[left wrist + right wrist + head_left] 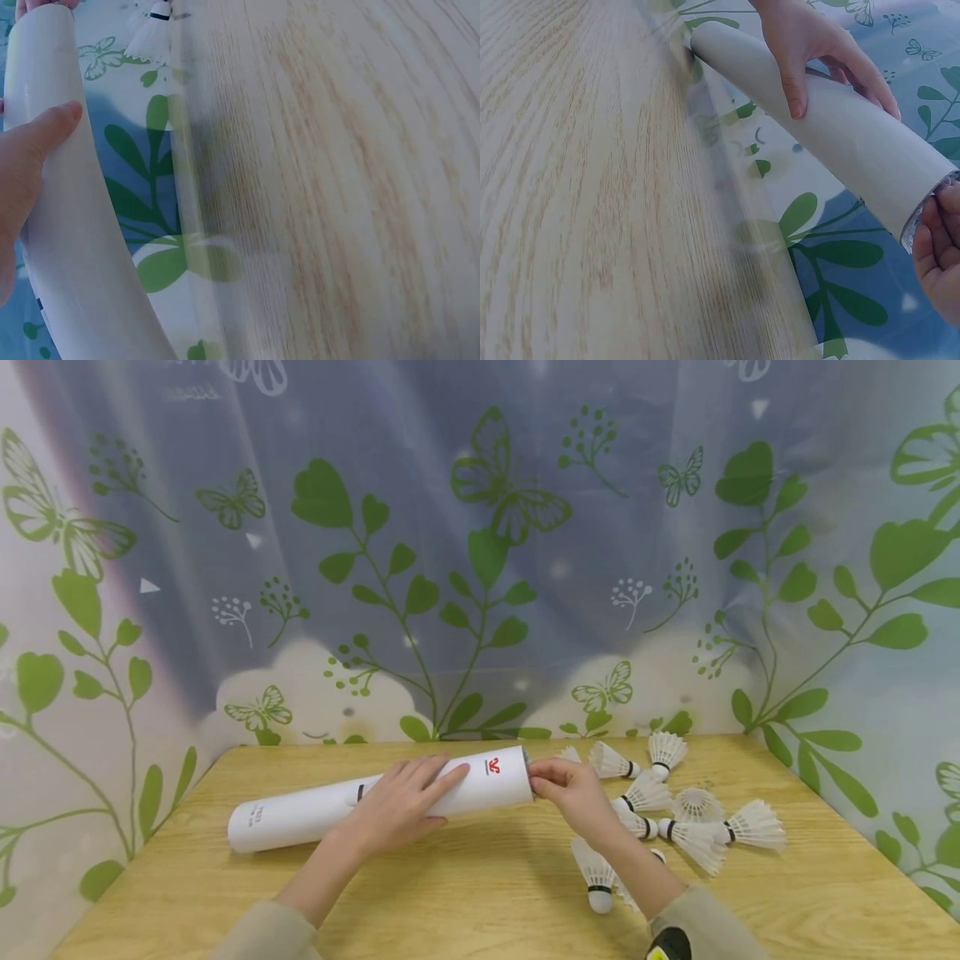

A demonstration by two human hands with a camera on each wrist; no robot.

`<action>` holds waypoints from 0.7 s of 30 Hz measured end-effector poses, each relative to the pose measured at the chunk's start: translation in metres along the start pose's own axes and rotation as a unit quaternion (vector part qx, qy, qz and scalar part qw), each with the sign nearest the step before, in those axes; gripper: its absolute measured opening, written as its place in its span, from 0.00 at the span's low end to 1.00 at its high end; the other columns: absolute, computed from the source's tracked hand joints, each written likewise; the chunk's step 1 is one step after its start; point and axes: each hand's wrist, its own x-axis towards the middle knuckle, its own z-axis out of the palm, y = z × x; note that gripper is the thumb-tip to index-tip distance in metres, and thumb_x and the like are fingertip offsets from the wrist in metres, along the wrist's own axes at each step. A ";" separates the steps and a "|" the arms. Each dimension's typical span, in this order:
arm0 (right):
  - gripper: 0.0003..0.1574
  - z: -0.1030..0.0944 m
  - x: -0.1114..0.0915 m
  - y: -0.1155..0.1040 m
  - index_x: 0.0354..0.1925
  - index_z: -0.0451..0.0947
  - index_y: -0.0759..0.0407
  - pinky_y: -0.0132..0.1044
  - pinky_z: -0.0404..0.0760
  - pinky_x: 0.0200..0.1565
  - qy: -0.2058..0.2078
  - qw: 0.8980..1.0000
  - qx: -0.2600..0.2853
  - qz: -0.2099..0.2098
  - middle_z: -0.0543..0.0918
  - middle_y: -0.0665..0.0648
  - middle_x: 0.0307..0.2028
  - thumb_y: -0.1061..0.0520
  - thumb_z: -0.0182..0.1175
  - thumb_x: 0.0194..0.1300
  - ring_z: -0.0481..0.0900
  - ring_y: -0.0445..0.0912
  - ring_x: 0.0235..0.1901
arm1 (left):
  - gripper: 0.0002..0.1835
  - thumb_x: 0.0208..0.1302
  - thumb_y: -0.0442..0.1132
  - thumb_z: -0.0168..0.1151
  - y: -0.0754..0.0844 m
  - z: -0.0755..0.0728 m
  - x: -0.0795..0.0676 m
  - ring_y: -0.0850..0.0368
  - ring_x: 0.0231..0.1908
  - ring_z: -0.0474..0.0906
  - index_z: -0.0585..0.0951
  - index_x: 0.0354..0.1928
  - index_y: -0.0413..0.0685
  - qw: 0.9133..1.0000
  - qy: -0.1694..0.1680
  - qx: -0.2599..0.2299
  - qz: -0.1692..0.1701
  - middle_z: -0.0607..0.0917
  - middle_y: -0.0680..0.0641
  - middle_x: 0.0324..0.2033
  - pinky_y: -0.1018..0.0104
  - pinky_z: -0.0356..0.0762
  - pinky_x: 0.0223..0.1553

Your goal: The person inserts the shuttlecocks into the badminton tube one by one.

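A long white shuttlecock tube point(296, 814) with a red logo near its right end lies slanted across the tabletop, that end raised a little. My left hand point(405, 797) grips it around the middle, thumb on the near side and fingers over the top. At the tube's right mouth, my right hand point(573, 793) has thumb and fingers curled together. In the right wrist view, ragged whitish edges show inside the mouth of the tube point(855, 142), where the right fingers point(934, 240) pinch what looks like a shuttlecock, mostly hidden by the hand and the rim.
Several white feather shuttlecocks point(693, 839) with black bands lie scattered on the wooden table point(465, 902) right of the tube. One shuttlecock point(596, 872) lies nearer, beside the right forearm. A curtain point(600, 568) printed with leaves and butterflies hangs behind the table.
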 end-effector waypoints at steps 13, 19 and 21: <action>0.12 0.007 0.004 0.004 0.43 0.78 0.76 0.33 0.81 0.40 0.019 0.999 0.031 0.010 0.83 0.67 0.41 0.71 0.56 0.61 0.81 0.40 0.35 | 0.46 0.41 0.47 0.77 -0.002 0.001 -0.002 0.45 0.52 0.74 0.67 0.64 0.47 1.000 0.008 0.002 0.001 0.75 0.39 0.55 0.52 0.78 0.45; 0.12 0.009 0.006 0.004 0.43 0.78 0.76 0.31 0.80 0.38 0.023 0.999 0.026 0.017 0.83 0.67 0.41 0.71 0.55 0.61 0.81 0.39 0.35 | 0.46 0.41 0.47 0.77 -0.001 0.000 -0.002 0.45 0.52 0.74 0.67 0.64 0.47 1.000 0.008 0.001 0.001 0.74 0.39 0.55 0.52 0.78 0.46; 0.12 0.010 0.005 0.005 0.43 0.78 0.76 0.31 0.80 0.38 0.024 0.999 0.023 0.019 0.84 0.67 0.41 0.71 0.55 0.61 0.81 0.39 0.34 | 0.46 0.41 0.47 0.77 0.000 0.000 -0.003 0.45 0.52 0.74 0.67 0.64 0.47 1.000 0.007 0.001 0.001 0.74 0.39 0.55 0.52 0.77 0.46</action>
